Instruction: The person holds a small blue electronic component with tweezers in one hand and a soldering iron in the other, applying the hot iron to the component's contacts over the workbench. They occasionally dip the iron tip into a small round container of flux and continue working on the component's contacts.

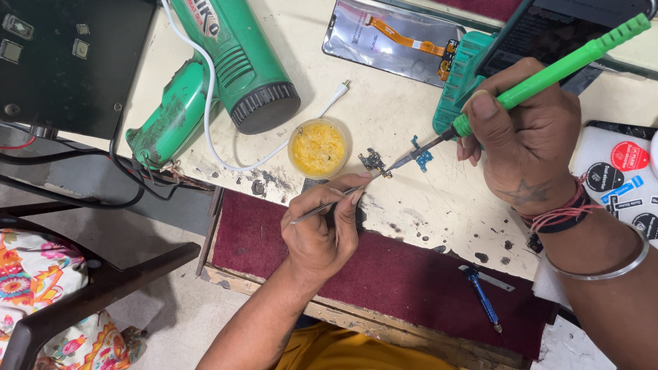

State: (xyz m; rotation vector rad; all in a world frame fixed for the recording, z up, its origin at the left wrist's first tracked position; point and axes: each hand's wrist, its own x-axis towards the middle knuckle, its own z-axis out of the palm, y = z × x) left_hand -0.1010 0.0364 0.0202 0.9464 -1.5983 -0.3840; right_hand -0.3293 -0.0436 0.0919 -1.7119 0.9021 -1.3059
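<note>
1. Board (374, 162): small, lies on the bench (439, 205), beside the flux tin (319, 148).
2. Left hand (322, 229): pinches tweezers (329, 205), tips at the board.
3. Right hand (528, 140): grips green soldering iron (548, 72), tip touching the board.
4. Heat gun (233, 62): lies well left.

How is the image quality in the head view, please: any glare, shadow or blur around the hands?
Head view: even light, sharp on the small board; glare on the phone screen panel; soft shadows under the left hand and right hand; no obvious motion blur.
</note>
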